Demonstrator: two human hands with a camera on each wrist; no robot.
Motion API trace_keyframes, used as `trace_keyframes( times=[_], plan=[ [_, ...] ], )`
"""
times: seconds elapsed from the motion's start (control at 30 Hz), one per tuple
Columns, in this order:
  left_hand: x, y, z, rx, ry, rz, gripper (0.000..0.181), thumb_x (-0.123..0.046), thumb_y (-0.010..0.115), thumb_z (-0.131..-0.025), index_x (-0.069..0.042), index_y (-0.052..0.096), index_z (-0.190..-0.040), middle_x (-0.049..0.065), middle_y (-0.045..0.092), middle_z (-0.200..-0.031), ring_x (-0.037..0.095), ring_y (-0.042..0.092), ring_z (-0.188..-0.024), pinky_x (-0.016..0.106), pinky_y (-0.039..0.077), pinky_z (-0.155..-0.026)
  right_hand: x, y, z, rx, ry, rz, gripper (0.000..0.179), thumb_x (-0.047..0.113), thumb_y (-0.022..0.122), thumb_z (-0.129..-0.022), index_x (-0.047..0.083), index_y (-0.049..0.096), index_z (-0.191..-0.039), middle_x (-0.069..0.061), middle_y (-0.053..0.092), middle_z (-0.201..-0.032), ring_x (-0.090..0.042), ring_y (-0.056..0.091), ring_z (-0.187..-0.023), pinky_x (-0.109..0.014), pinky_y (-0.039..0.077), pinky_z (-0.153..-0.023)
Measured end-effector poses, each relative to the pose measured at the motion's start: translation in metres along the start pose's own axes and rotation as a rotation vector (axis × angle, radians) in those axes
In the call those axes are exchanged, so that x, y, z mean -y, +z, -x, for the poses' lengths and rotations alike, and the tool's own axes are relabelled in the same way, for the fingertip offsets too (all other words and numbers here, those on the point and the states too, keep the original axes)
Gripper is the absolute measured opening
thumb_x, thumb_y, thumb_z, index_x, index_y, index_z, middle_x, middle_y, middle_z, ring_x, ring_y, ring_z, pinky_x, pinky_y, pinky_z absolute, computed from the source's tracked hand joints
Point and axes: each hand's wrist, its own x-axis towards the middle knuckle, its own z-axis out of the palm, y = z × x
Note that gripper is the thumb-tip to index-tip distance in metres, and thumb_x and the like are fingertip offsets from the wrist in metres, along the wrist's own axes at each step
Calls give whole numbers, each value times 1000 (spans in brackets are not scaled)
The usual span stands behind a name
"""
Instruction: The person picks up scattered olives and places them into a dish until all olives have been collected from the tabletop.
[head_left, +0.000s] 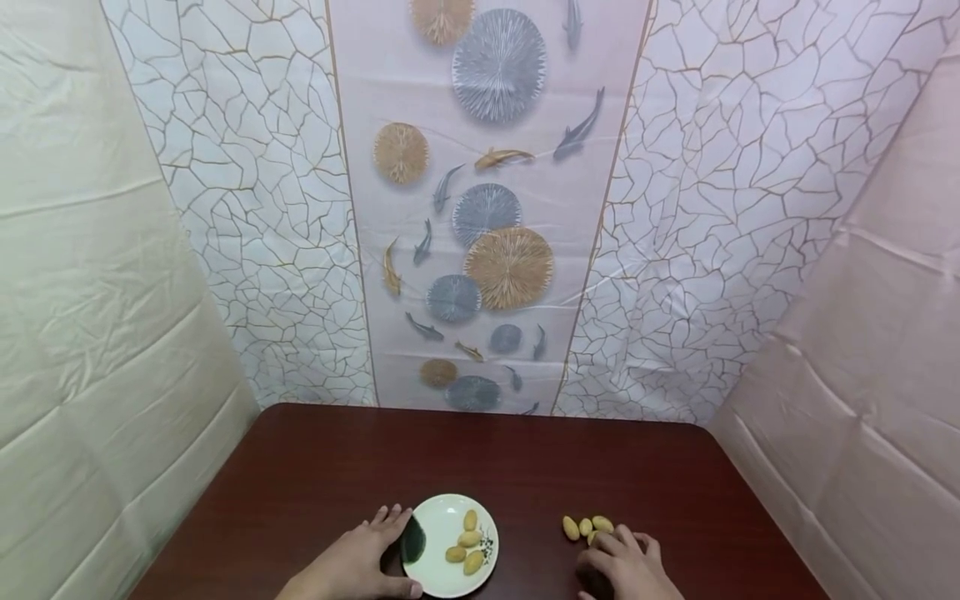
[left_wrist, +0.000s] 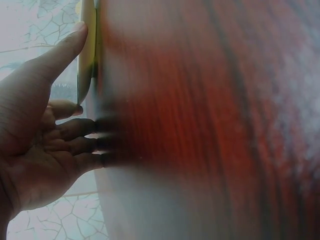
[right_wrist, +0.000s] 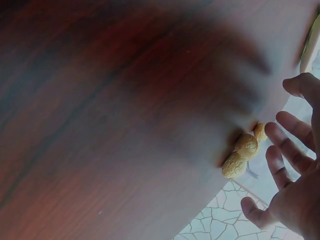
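My left hand (head_left: 356, 554) lies at the left side of a round white plate (head_left: 438, 521), thumb and forefinger spread along its rim. Several wrinkled yellow nuts, which look like peanuts (head_left: 470, 539) in the shell, sit on the plate's right half. A dark green patch (head_left: 412, 540) marks its left side. Over to the right, my right hand (head_left: 630, 567) hovers palm down above a small cluster of loose peanuts (head_left: 571, 527), partly covering them. In the right wrist view its fingers are spread and slightly bent, close to the peanuts (right_wrist: 247, 146), with nothing held.
Both hands work at the near part of a dark red-brown wooden table (head_left: 480, 458). Behind it hangs a patterned cloth (head_left: 465, 250) with fish and round motifs, and plain pale cloths (head_left: 847, 333) line the sides.
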Motion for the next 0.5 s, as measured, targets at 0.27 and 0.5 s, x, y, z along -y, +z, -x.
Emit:
trace_keyframes(
  times=[0.27,0.5],
  plan=[
    [-2,1,3,-20,22,-31,109,-61,86,-90,-1,41,-169,29,39,-175,57,35,-163,84,36,-119,-1,-6,-5,53,90,12,25,50,88,-91,32,78,-106,9,64,-115,-20,51,-104,-76,50,-84],
    [0,1,2,-21,12,-42,109,-63,86,-90,-3,42,-170,27,39,-176,55,35,-163,83,37,-120,-2,-8,-5,43,112,36,25,42,91,-89,31,79,-108,12,63,-115,-16,49,-102,-72,51,-83]
  ],
)
